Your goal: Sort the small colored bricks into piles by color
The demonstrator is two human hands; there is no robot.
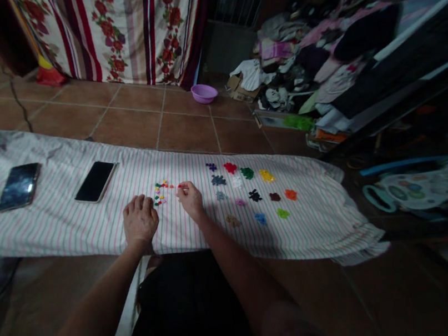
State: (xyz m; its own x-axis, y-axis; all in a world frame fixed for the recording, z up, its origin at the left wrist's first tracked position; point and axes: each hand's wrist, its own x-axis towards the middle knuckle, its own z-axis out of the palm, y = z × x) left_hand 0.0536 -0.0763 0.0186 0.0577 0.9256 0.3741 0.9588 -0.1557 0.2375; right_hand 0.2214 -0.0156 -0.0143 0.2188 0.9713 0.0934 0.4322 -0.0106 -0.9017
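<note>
My left hand (141, 221) lies flat on the striped cloth (77, 229), palm down and holding nothing. Close to its fingertips is a group of small multicoloured pieces (159, 193), set out in short lines; they are too small for me to tell their kind. Just right of that group, my right hand (190, 200) pinches a small red piece (179, 186) between thumb and fingertips. Farther right, similar pieces are sorted into little piles by colour, among them a red pile (230, 167), a dark green pile (247, 173), a yellow pile (266, 175) and an orange pile (291, 194).
On the cloth to the left lie a phone (96, 181) and a dark tablet-like device (19, 187). Beyond the narrow table, a purple basin (204, 93) sits on the tiled floor. Heaped clothes (315, 47) and a dark rack stand at the right.
</note>
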